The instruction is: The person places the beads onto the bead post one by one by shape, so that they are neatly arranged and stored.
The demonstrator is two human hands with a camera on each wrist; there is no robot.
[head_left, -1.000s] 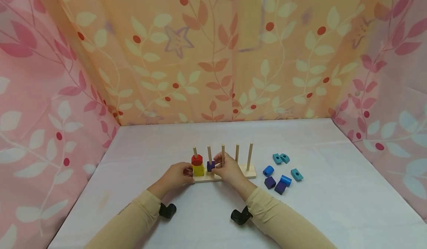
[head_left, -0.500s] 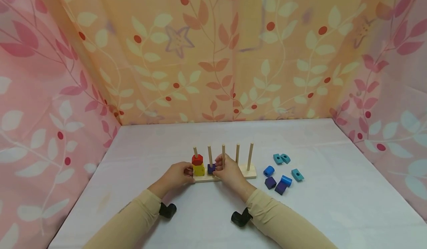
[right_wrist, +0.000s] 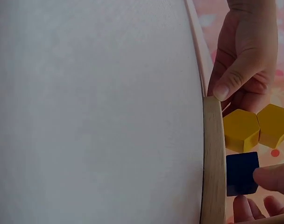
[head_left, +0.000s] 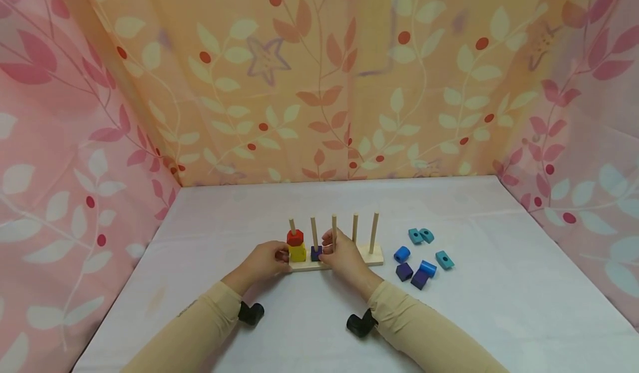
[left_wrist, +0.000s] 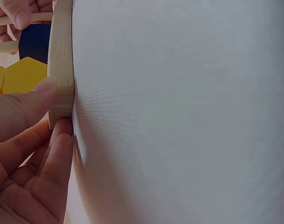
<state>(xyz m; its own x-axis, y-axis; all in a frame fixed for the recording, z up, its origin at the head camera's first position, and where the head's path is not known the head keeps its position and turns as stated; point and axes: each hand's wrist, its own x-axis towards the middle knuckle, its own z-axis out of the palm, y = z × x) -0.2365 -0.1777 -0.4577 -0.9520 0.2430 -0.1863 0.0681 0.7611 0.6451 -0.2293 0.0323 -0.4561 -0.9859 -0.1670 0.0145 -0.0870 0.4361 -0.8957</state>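
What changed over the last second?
The dark block slid slightly down the second peg from the left, onto the base. No visible grip change: right hand still holds that block, left hand the base's end. Yellow-and-red stack and loose blocks stayed put.

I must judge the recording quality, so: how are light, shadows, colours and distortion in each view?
Head view: even, soft light. Left wrist view: a soft shadow lies on the white cloth beside the left hand. Right wrist view: dimmer and greyer. In both wrist views, the long pale wooden base seems slightly bowed, and the purple cube-shaped block looks navy.
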